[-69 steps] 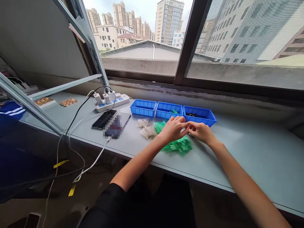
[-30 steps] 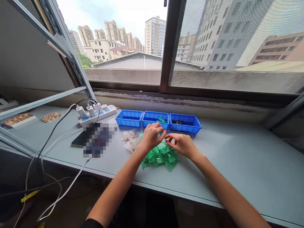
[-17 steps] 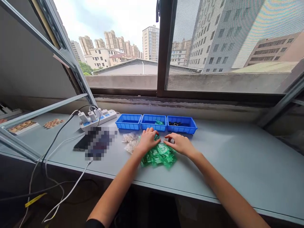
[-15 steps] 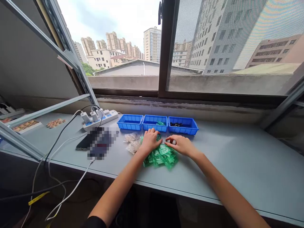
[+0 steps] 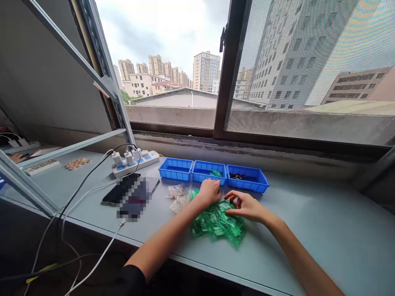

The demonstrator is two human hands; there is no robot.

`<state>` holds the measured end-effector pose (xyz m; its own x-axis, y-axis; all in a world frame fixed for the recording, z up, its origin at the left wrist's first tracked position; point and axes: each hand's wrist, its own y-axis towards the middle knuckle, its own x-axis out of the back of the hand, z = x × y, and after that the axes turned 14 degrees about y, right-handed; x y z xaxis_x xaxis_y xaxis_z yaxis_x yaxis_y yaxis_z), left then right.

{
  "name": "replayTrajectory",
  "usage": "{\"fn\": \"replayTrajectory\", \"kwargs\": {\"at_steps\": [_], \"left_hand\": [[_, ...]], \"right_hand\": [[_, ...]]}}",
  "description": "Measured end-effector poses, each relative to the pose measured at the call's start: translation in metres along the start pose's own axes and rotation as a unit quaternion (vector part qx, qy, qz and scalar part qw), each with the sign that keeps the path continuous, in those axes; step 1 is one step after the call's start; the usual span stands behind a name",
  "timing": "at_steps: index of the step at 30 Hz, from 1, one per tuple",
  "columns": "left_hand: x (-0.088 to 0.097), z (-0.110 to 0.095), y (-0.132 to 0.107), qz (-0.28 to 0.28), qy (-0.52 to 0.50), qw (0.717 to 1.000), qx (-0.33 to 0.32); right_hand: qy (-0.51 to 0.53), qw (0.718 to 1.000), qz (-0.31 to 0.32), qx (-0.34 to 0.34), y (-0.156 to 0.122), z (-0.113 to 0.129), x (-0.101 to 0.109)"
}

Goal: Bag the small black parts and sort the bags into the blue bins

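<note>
A heap of small green packets [image 5: 217, 225] lies on the grey worktop [image 5: 308, 230] in front of me. My left hand [image 5: 210, 192] rests palm down on the heap's far edge, fingers slightly bent, tips hidden. My right hand [image 5: 245, 205] lies on the heap's right side with thumb and fingers spread, touching the top packets. A few clear packets [image 5: 178, 197] sit just left of the heap.
Three blue trays stand in a row behind the heap: left [image 5: 175, 168], middle [image 5: 207, 172] with a green packet, right [image 5: 248, 179] with small black parts. A power strip [image 5: 135, 160], cables and phones [image 5: 123, 192] lie at left. The window ledge is behind.
Both hands have come down from pinching together above the heap to resting on the green packets. The camera view has tilted and shifted.
</note>
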<state>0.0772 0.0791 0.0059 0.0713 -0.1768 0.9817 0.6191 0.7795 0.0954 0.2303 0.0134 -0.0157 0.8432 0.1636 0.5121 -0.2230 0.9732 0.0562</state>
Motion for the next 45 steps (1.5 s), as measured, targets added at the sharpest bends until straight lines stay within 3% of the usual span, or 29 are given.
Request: {"fn": "replayTrajectory", "kwargs": {"at_steps": [5, 9, 13, 18, 24, 29, 32, 35, 40, 45], "left_hand": [[0.006, 0.012, -0.007, -0.028, -0.041, 0.999, -0.017], [0.013, 0.019, -0.009, -0.12, -0.062, 0.989, -0.061], [0.014, 0.018, -0.008, -0.125, -0.07, 0.982, -0.121], [0.014, 0.012, -0.008, -0.163, -0.129, 0.971, -0.118], [0.015, 0.008, -0.011, -0.226, -0.118, 0.958, -0.136], [0.014, 0.011, -0.012, -0.297, -0.093, 0.94, -0.139], [0.014, 0.013, -0.011, -0.325, -0.101, 0.929, -0.143], [0.014, 0.013, -0.01, -0.314, -0.133, 0.931, -0.127], [0.007, 0.019, -0.003, -0.239, -0.198, 0.947, -0.078], [-0.005, 0.036, 0.01, -0.238, -0.237, 0.941, 0.049]], "right_hand": [[-0.015, 0.995, -0.087, 0.041, 0.003, -0.008, 0.006], [-0.015, 0.987, -0.148, 0.061, 0.004, -0.012, 0.01], [0.027, 0.974, -0.206, 0.087, 0.004, -0.007, 0.009], [0.042, 0.956, -0.265, 0.122, 0.0, 0.009, 0.006], [-0.023, 0.929, -0.298, 0.217, -0.006, 0.019, 0.009], [-0.132, 0.891, -0.346, 0.263, -0.012, 0.024, 0.009], [-0.14, 0.878, -0.357, 0.285, -0.013, 0.026, 0.007], [-0.095, 0.898, -0.354, 0.243, -0.011, 0.025, 0.003], [-0.009, 0.934, -0.331, 0.131, -0.006, 0.021, 0.0], [-0.094, 0.93, -0.337, 0.11, -0.006, 0.02, 0.003]]}}
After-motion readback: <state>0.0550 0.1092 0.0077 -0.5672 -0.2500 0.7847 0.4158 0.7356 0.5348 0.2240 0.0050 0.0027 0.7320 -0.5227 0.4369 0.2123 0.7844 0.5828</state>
